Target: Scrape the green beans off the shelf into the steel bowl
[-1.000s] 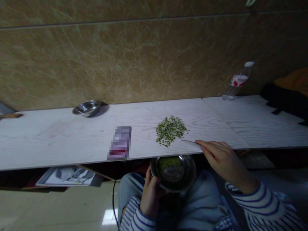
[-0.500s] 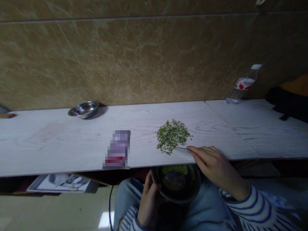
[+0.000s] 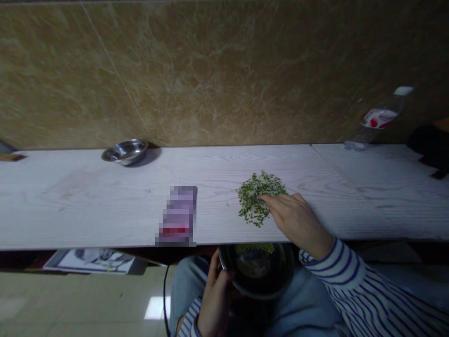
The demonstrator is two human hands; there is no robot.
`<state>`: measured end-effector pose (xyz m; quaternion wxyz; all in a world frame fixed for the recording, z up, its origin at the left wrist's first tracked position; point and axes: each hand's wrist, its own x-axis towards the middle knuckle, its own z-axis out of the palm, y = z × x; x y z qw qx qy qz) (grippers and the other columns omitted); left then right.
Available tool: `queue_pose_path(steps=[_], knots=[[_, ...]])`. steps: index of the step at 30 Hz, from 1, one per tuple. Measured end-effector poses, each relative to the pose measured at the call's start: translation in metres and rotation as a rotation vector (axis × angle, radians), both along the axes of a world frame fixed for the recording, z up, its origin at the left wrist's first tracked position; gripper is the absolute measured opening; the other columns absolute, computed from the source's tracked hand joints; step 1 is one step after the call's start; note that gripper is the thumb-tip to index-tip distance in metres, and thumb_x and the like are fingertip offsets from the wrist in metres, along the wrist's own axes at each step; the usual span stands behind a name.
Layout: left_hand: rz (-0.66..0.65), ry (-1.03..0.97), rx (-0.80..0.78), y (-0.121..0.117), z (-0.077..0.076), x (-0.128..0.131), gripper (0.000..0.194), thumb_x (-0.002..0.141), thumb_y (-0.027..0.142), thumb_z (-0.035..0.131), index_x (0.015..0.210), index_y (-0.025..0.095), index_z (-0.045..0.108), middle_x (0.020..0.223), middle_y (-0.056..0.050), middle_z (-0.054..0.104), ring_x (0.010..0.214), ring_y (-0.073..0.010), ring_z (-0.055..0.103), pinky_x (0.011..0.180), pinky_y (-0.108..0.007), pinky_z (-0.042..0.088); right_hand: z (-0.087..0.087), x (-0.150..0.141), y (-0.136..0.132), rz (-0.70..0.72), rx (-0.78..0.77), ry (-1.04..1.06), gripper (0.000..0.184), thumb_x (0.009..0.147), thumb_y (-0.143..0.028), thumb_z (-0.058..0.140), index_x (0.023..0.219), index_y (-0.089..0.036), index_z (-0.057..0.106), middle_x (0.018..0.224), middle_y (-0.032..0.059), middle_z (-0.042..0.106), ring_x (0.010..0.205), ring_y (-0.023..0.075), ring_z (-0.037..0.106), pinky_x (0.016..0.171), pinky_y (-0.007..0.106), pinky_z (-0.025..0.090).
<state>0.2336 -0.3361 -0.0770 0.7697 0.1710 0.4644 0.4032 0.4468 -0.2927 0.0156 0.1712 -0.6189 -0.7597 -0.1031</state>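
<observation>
Small green grains, which look like mung beans [image 3: 256, 186], lie spread in a loose patch on the white wood-grain tabletop [image 3: 217, 168]. My right hand [image 3: 300, 223] is closed on a thin flat tool [image 3: 255, 200], over the middle of the patch; the fingers hide most of it, so its exact kind cannot be made out. Below the table edge, my left hand [image 3: 216, 292] grips the left rim of a metal bowl [image 3: 288, 276] above my lap. More green grains lie in the bowl's far side, partly hidden by the table edge.
A small steel bowl [image 3: 130, 160] stands tilted near the wall at back left. A blurred-out purple rectangular item [image 3: 178, 215] lies left of the grains. At back right are a clear plastic bottle [image 3: 377, 119] and a dark cloth item [image 3: 430, 147]. A drawer [image 3: 94, 261] shows underneath.
My right hand has moved up and left, carrying the thin tool from the patch's near edge to its middle. My left hand keeps holding the bowl. The view has shifted slightly.
</observation>
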Motion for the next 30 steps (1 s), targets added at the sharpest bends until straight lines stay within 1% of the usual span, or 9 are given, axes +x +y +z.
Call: queue_pose_path(steps=[3,7,15,19,21,24,27,30], knots=[[0.011,0.018,-0.015,0.0,0.0,-0.002,0.072,0.069,0.021,0.061,0.137,0.029,0.039,0.123,-0.007,0.061,0.099,-0.0246,0.061,0.067,-0.029,0.052,-0.002,-0.003,-0.001,0.023,-0.01,0.015,0.031,0.089,-0.01,0.043,0.113,-0.017,0.061,0.097,0.0073,0.071,0.087,0.018,0.064,0.075,0.033,0.04],[0.001,0.004,-0.006,-0.001,0.003,-0.002,0.075,0.069,0.021,0.062,0.139,0.031,0.036,0.118,-0.005,0.064,0.097,-0.0239,0.062,0.066,-0.029,0.052,-0.001,-0.005,-0.006,0.086,-0.013,0.06,0.03,0.09,-0.011,0.042,0.112,-0.018,0.062,0.101,0.0078,0.071,0.09,0.0176,0.063,0.077,0.034,0.041],[-0.013,-0.013,0.01,-0.004,0.009,0.001,0.072,0.073,0.019,0.057,0.14,0.029,0.033,0.128,-0.007,0.057,0.105,-0.0253,0.059,0.069,-0.029,0.052,0.004,-0.012,-0.023,0.143,-0.044,0.104,0.029,0.092,-0.012,0.042,0.113,-0.02,0.06,0.105,0.005,0.069,0.094,0.0164,0.061,0.081,0.034,0.038],[-0.018,0.011,0.016,-0.006,0.012,0.0,0.068,0.074,0.019,0.056,0.138,0.028,0.036,0.127,-0.006,0.058,0.107,-0.0246,0.058,0.07,-0.028,0.051,0.005,-0.013,-0.031,0.176,-0.078,0.117,0.028,0.092,-0.012,0.042,0.113,-0.021,0.059,0.105,0.0047,0.069,0.095,0.0166,0.061,0.079,0.033,0.037],[-0.021,0.006,0.013,-0.007,0.013,-0.001,0.068,0.074,0.02,0.055,0.139,0.029,0.034,0.125,-0.006,0.06,0.107,-0.0246,0.058,0.071,-0.028,0.051,0.005,-0.011,-0.035,0.19,-0.071,0.129,0.028,0.092,-0.012,0.042,0.114,-0.021,0.059,0.106,0.0048,0.069,0.096,0.0162,0.061,0.08,0.032,0.037],[-0.014,-0.008,0.008,-0.007,0.014,-0.001,0.07,0.073,0.02,0.056,0.139,0.029,0.033,0.126,-0.006,0.06,0.108,-0.0256,0.058,0.072,-0.03,0.052,0.004,-0.006,-0.036,0.144,-0.023,0.136,0.03,0.093,-0.012,0.042,0.117,-0.02,0.058,0.105,0.005,0.069,0.093,0.0158,0.061,0.08,0.032,0.037],[-0.001,0.003,0.01,-0.007,0.014,0.0,0.069,0.072,0.019,0.058,0.137,0.029,0.037,0.128,-0.007,0.058,0.11,-0.0271,0.057,0.074,-0.032,0.052,0.0,-0.006,-0.033,0.078,-0.006,0.108,0.03,0.092,-0.012,0.042,0.117,-0.019,0.058,0.102,0.0054,0.07,0.09,0.0166,0.062,0.078,0.033,0.037],[0.012,0.009,0.009,-0.008,0.014,0.001,0.067,0.072,0.02,0.059,0.136,0.028,0.04,0.129,-0.008,0.058,0.111,-0.0284,0.056,0.078,-0.035,0.052,-0.002,-0.012,-0.031,0.08,-0.011,0.092,0.029,0.092,-0.012,0.044,0.117,-0.019,0.058,0.102,0.005,0.07,0.091,0.0169,0.061,0.078,0.033,0.037]])
